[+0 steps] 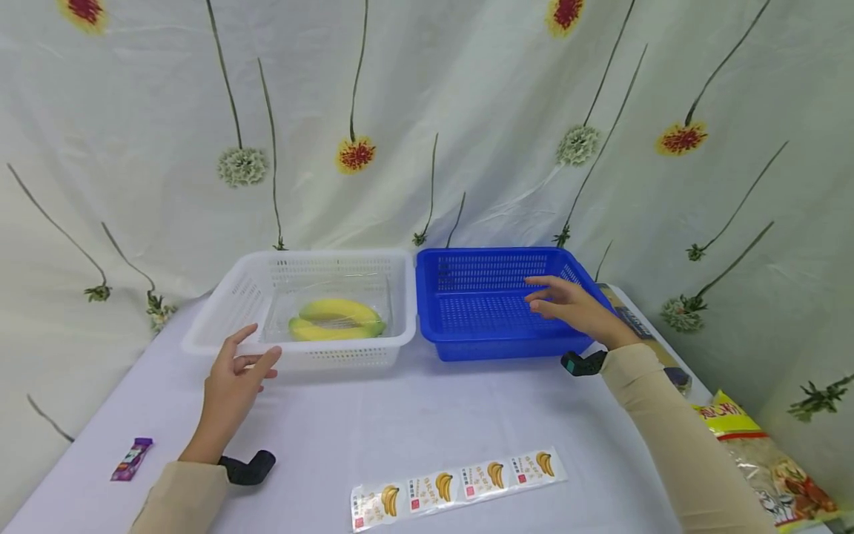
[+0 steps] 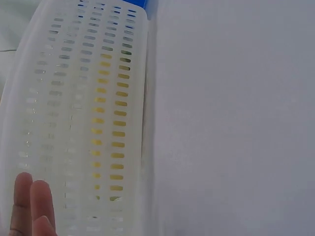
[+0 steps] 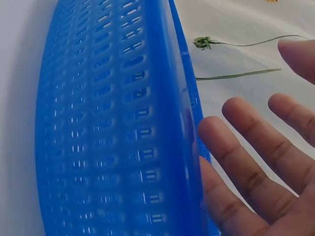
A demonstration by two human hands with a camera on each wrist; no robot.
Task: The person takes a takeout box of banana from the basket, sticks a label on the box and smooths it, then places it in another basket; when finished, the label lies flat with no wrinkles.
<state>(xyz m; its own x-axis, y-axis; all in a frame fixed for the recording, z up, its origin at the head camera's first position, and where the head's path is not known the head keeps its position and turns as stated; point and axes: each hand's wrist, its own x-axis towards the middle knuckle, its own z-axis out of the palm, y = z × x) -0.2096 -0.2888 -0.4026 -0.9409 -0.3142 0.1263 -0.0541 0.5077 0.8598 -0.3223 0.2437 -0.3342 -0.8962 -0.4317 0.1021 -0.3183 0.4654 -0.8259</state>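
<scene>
Two yellow bananas (image 1: 336, 331) with green ends lie in a clear plastic package inside the white basket (image 1: 360, 357). My left hand (image 1: 235, 382) hovers by that basket's front left, its fingers spread loosely and nothing in them. In the left wrist view, fingertips (image 2: 42, 199) show in front of the white basket wall. Over the right part of the blue basket (image 1: 494, 350) is my right hand (image 1: 574, 308), fingers extended and holding nothing. The right wrist view shows those fingers (image 3: 256, 172) at the blue rim; whether they touch it I cannot tell.
A strip of banana-printed labels (image 1: 460, 486) lies at the table's front. At left is a small purple packet (image 1: 132, 459). On the right are a yellow-topped food bag (image 1: 767, 460) and a partly hidden dark package (image 1: 640, 322). Flowered cloth (image 1: 427, 111) hangs behind.
</scene>
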